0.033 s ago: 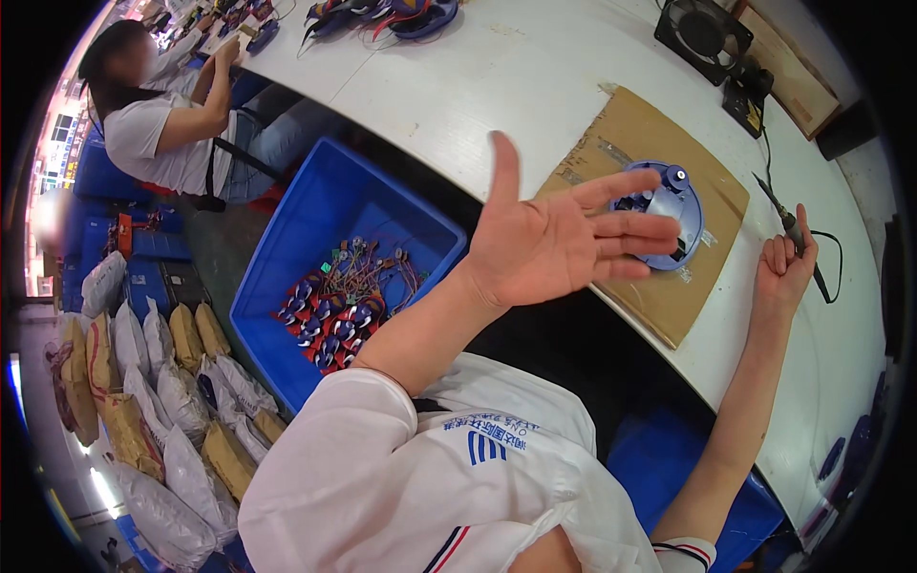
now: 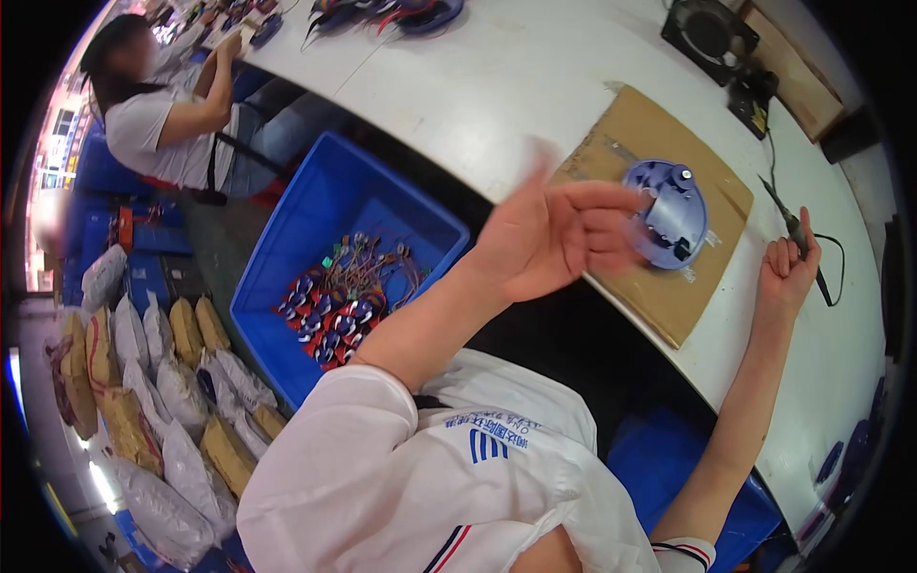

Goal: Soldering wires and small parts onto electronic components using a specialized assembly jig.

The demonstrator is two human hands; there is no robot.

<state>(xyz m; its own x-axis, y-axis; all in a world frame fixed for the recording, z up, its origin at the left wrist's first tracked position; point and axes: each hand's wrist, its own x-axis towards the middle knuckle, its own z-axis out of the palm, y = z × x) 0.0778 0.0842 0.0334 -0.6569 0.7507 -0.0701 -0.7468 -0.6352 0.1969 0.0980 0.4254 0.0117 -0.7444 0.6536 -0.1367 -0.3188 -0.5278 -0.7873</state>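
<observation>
My left hand (image 2: 544,234) is raised palm up near the table's front edge, fingers loosely curled and apart, thumb blurred. It holds nothing. Just beyond its fingertips, a round blue plastic shell (image 2: 673,215) with small parts inside lies on a flat piece of brown cardboard (image 2: 659,310). My right hand (image 2: 789,263) rests at the right with its index finger stretched out and the others curled. A soldering iron (image 2: 795,227) passes between these fingers, its tip pointing away toward the far side; part of its handle is hidden.
A blue bin (image 2: 253,286) beside the table (image 2: 458,105) holds wired red, white and blue parts. A black fan (image 2: 709,36) stands at the far right. Another person (image 2: 177,124) works at the far left. Several packed bags (image 2: 181,392) lie on the floor.
My left hand's fingers have curled inward and drawn back from the blue shell, uncovering more of it. My right hand and the soldering iron look nearly unchanged.
</observation>
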